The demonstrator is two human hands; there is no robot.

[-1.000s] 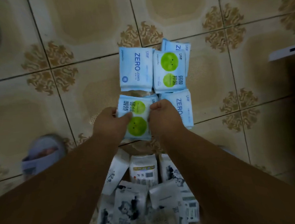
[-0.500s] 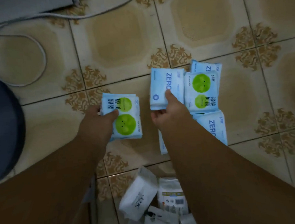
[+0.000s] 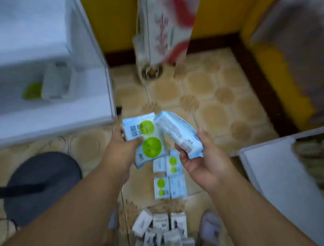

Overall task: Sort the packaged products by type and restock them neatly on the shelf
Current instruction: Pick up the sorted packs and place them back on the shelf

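Note:
My left hand grips a light blue pack with two green circles, held in the air. My right hand holds a plain light blue pack, tilted, its upper end against the green-circle pack. Below them on the floor lie several more light blue packs in a tight group. A heap of white packs lies nearer to me. A white shelf unit stands at the left, with a pale pack and something green inside, blurred.
A red and white carton stands against the yellow wall ahead. A dark round stool is at the lower left. A white board or shelf edge juts in from the right. My slippered foot is beside the white packs.
Both hands have lifted their packs off the floor and I have risen. The view has swung up from the tiles to the shelf unit and wall.

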